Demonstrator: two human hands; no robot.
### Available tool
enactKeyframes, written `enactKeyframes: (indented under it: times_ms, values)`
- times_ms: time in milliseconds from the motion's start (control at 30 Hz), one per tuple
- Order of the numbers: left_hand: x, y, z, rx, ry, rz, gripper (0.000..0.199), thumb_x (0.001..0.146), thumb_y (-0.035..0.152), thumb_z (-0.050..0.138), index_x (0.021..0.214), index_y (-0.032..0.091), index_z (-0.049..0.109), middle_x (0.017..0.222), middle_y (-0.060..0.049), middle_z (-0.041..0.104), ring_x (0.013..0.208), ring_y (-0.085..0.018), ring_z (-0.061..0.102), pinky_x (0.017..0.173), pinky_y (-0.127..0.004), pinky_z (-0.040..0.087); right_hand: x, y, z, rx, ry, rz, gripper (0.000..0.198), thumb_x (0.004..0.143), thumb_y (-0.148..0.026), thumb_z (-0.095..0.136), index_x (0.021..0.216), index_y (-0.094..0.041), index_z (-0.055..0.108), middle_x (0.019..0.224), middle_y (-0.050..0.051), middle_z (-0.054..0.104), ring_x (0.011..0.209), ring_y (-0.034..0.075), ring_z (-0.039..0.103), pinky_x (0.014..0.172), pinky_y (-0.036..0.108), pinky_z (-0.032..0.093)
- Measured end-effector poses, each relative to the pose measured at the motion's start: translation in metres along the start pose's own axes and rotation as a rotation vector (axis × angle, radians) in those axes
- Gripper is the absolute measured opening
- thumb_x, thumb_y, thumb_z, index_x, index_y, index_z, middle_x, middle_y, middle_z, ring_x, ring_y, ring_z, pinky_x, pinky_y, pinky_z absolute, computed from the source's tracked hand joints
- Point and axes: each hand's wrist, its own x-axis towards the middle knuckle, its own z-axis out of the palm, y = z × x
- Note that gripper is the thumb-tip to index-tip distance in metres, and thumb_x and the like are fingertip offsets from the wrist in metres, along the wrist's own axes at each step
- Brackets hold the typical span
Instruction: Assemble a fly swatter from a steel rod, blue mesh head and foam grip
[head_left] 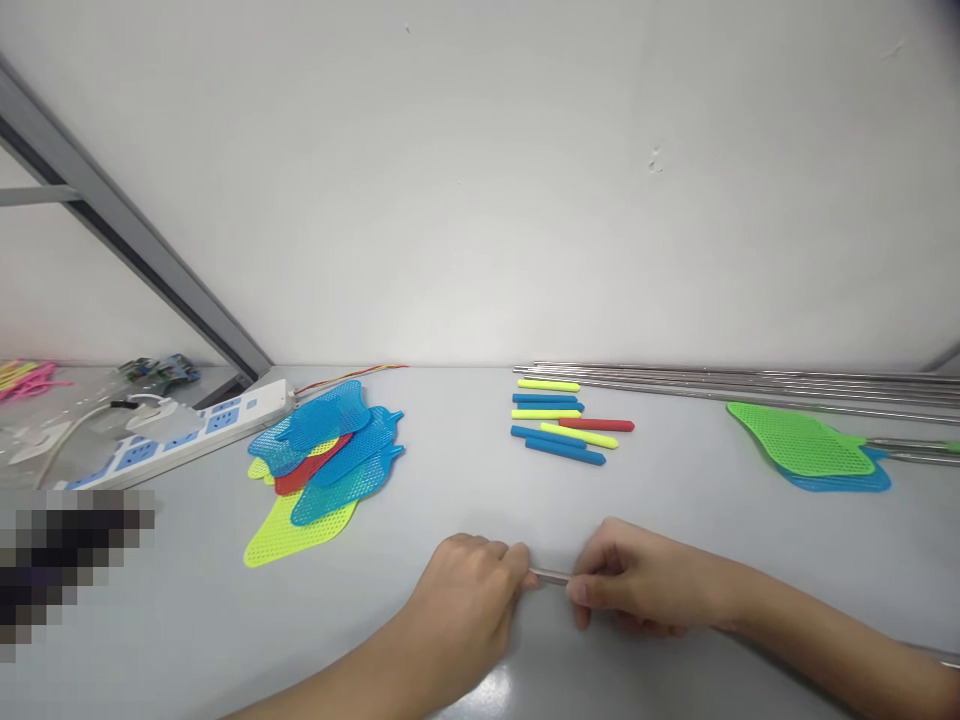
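Note:
A thin metal rod runs between my hands, close above the table. My left hand is closed in a fist around its left end; whatever else lies inside that fist is hidden. Thumb and fingers of my right hand pinch the rod a short way to the right. Past it, a length of metal shows under my right forearm. Beyond the hands lie several handle sleeves, among them a blue sleeve, a yellow sleeve and a red sleeve.
At left, loose flyswatter heads overlap, with a yellow head lowest. A white power strip lies behind them. Several long metal rods line the wall. At right, a green flyswatter with a metal stem overlaps a blue one.

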Motion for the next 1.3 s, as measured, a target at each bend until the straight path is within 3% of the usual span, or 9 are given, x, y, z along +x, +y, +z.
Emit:
enactKeyframes:
  times_ms: [533, 767, 1100, 1300]
  values:
    - [-0.001, 0.007, -0.002, -0.016, 0.018, -0.019, 0.022, 0.083, 0.016, 0.031, 0.070, 0.019, 0.048, 0.065, -0.001, 0.061, 0.059, -0.018, 0.056, 0.053, -0.027, 0.035, 0.000, -0.001, 0.001, -0.008, -0.002, 0.005, 0.036, 0.077, -0.044, 0.048, 0.077, -0.013, 0.065, 0.045, -0.004, 0.038, 0.036, 0.004, 0.034, 0.029, 0.012, 0.027]
    - [-0.004, 0.000, -0.009, -0.105, 0.012, 0.006, 0.033, 0.090, 0.028, 0.024, 0.066, 0.018, 0.045, 0.060, 0.001, 0.056, 0.056, -0.014, 0.052, 0.054, -0.024, 0.033, 0.000, -0.001, 0.001, 0.038, -0.010, 0.023, 0.042, 0.075, -0.050, 0.047, 0.079, -0.013, 0.066, 0.048, -0.004, 0.038, 0.037, 0.003, 0.034, 0.031, 0.012, 0.027]
    - [-0.007, -0.005, -0.015, -0.240, 0.022, -0.004, 0.037, 0.091, 0.034, 0.022, 0.070, 0.019, 0.048, 0.064, 0.001, 0.053, 0.060, -0.013, 0.049, 0.059, -0.024, 0.033, 0.001, -0.002, -0.001, 0.075, -0.026, 0.046, 0.043, 0.074, -0.052, 0.048, 0.082, -0.014, 0.067, 0.049, -0.004, 0.038, 0.037, 0.003, 0.033, 0.031, 0.012, 0.026]
    - [-0.009, -0.008, -0.021, -0.260, 0.061, -0.038, 0.033, 0.090, 0.037, 0.025, 0.083, 0.021, 0.053, 0.077, -0.001, 0.053, 0.073, -0.015, 0.049, 0.066, -0.026, 0.036, 0.000, -0.003, -0.001, 0.118, -0.028, 0.072, 0.043, 0.074, -0.052, 0.048, 0.082, -0.014, 0.067, 0.048, -0.005, 0.037, 0.036, 0.003, 0.032, 0.031, 0.013, 0.025]
